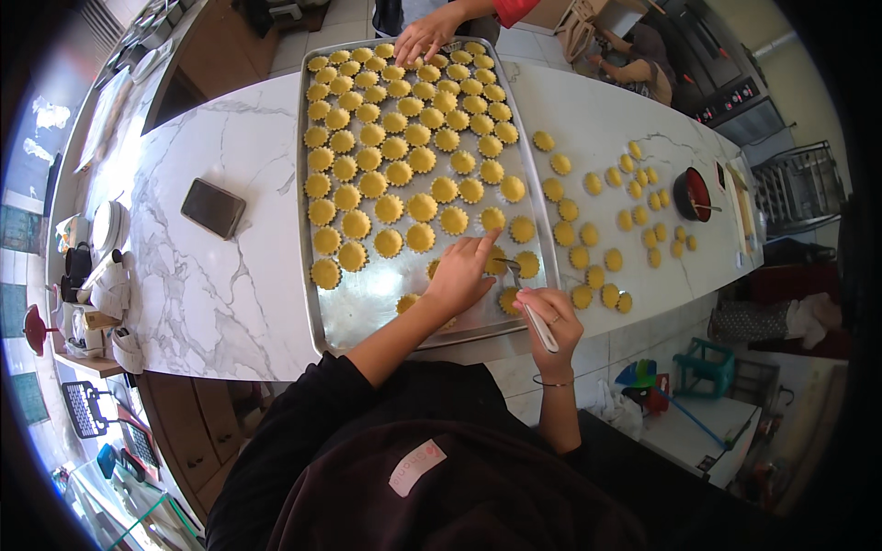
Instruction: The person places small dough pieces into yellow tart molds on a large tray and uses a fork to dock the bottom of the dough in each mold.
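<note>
A large metal baking tray (pixel 367 310) holds rows of yellow tart shells with fluted edges. My left hand (pixel 459 277) reaches over the tray's near right part, index finger stretched out and thumb apart from it. A tart shell (pixel 496 258) lies beside those fingers, partly covered by them; whether they touch it, I cannot tell. In my right hand (pixel 554 323) is a fork (pixel 540 329) with a pale handle, its tines over that same shell. Another shell (pixel 508 299) sits just below the fork. Several shells under my left hand are partly hidden.
A co-worker's hand (pixel 427 37) touches shells at the tray's far edge. Loose yellow dough pieces (pixel 589 234) lie on the marble counter (pixel 643 138) to the right, near a dark bowl with a red inside (pixel 694 195). A phone (pixel 213 208) rests left of the tray.
</note>
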Demonstrator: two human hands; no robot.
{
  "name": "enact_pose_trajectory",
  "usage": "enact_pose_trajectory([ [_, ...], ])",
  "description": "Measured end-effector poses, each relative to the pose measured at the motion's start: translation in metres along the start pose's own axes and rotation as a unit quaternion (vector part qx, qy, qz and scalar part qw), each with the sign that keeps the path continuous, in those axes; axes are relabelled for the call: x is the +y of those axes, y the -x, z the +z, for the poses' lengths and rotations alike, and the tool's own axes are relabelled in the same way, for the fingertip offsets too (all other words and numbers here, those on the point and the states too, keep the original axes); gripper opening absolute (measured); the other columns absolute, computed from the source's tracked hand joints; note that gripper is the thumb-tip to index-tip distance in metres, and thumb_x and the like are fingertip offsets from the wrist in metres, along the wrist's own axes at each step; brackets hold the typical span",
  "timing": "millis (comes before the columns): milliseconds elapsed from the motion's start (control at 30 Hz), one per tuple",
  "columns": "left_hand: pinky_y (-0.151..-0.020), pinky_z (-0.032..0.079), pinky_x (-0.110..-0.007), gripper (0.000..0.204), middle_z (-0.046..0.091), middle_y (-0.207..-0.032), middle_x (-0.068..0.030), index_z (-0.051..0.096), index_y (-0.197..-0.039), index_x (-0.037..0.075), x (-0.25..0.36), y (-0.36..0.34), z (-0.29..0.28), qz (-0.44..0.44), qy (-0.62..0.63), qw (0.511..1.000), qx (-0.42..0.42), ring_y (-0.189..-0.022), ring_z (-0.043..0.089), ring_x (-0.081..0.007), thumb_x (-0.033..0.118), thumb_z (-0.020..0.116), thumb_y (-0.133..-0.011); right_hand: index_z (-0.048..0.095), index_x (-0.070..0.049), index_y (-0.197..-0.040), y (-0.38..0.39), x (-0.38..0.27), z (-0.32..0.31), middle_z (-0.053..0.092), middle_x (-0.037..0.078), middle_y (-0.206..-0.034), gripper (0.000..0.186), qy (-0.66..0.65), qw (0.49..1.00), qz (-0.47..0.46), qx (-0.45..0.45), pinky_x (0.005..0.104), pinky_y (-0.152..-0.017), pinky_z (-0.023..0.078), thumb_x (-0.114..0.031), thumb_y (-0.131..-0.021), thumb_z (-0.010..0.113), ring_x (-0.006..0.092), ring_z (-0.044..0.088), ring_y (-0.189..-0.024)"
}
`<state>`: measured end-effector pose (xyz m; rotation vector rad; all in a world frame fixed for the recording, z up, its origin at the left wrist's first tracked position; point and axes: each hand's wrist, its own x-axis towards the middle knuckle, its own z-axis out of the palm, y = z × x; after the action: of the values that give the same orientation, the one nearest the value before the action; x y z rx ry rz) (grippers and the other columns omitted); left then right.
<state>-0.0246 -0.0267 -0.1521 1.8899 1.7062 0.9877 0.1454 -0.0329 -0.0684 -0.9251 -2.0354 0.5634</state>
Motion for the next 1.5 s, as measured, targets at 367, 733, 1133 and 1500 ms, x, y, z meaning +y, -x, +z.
enact_pose_trajectory([
  [367, -0.087, 0.046, -0.043, 0.083, 0.063, -0.103, -0.0139, 0.034, -0.139, 0.007, -0.005, -0.001, 0.008, -0.012, 0.023, 0.999, 0.018, -0.096, 0.059, -0.0335, 0.010, 0.076, -0.067, 0.070, -0.004, -0.092, -0.003, 0.010, 0.016, 0.065, 0.009, -0.083, 0.026, 0.008, 0.998, -0.043, -0.038, 0.0318, -0.072, 0.051, 0.006, -0.067, 0.073, 0.0242, 0.063, -0.082],
  [733, -0.088, 0.046, -0.043, 0.084, 0.064, -0.103, -0.0133, 0.033, -0.139, 0.007, -0.006, -0.002, 0.011, -0.015, 0.022, 0.999, 0.025, -0.097, 0.059, -0.0331, 0.008, 0.074, -0.066, 0.070, -0.005, -0.091, -0.005, 0.010, 0.016, 0.065, 0.008, -0.083, 0.026, 0.000, 0.999, -0.037, -0.035, 0.0315, -0.071, 0.051, 0.005, -0.068, 0.074, 0.0240, 0.064, -0.081],
  [1133, -0.087, 0.046, -0.043, 0.084, 0.064, -0.103, -0.0120, 0.033, -0.139, 0.008, -0.007, -0.002, 0.013, -0.013, 0.020, 0.999, 0.027, -0.096, 0.059, -0.0326, 0.007, 0.074, -0.066, 0.069, -0.004, -0.091, -0.004, 0.009, 0.014, 0.065, 0.009, -0.083, 0.025, 0.002, 0.998, -0.032, -0.047, 0.0311, -0.069, 0.051, 0.006, -0.069, 0.073, 0.0245, 0.064, -0.079],
  [1500, -0.087, 0.046, -0.043, 0.083, 0.063, -0.103, -0.0120, 0.033, -0.139, 0.006, -0.006, -0.002, 0.010, -0.013, 0.018, 0.999, 0.023, -0.096, 0.059, -0.0326, 0.009, 0.075, -0.066, 0.068, -0.005, -0.093, -0.006, 0.003, 0.009, 0.064, 0.009, -0.083, 0.024, -0.011, 0.999, -0.025, -0.044, 0.0329, -0.071, 0.051, 0.002, -0.070, 0.072, 0.0251, 0.063, -0.081],
])
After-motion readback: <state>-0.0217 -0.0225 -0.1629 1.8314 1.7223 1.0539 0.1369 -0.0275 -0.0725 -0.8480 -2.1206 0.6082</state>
